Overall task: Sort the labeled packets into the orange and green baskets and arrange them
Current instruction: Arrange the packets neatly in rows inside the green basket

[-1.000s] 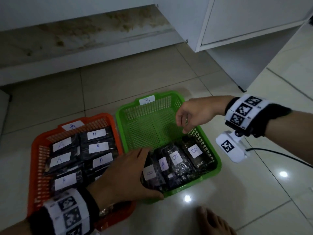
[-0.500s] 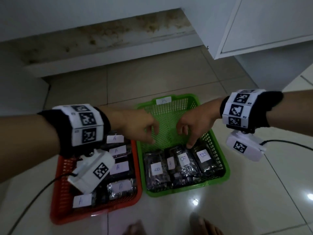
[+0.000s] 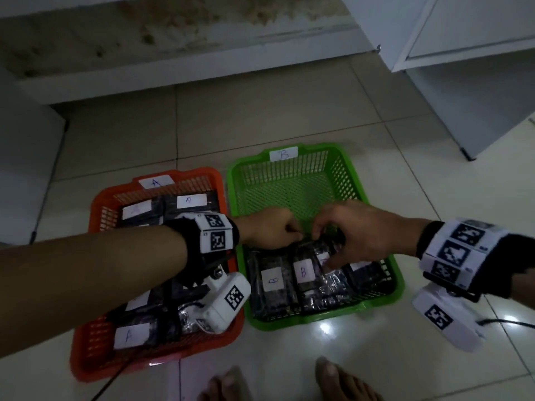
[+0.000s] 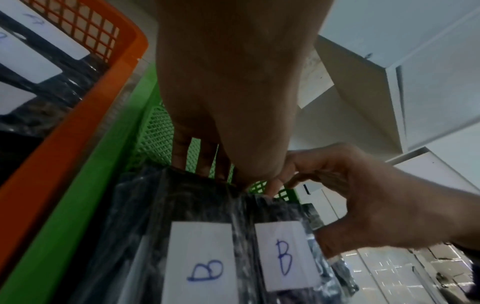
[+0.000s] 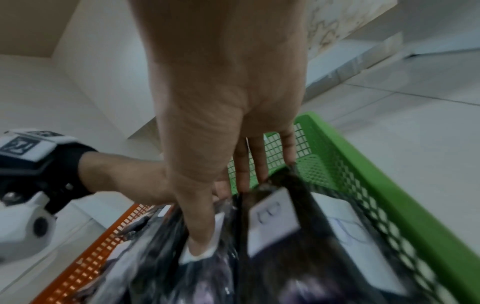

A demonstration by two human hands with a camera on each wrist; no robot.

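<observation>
The green basket marked B holds several dark packets with white B labels in its near half. Beside it on the left, the orange basket marked A holds several A packets. Both hands reach into the green basket at the packets' far ends. My left hand curls its fingers over the far edge of the left B packet. My right hand grips another B packet, thumb on a label and fingers behind its far end. The far half of the green basket shows bare mesh.
A white cabinet stands at the back right and a low stained ledge runs along the back. Two bare feet sit at the bottom edge. A cable trails from the right wrist over the tiled floor.
My left hand left the near side of the baskets and crossed to the green one. Both hands then dropped onto the B packets' far ends and took hold.
</observation>
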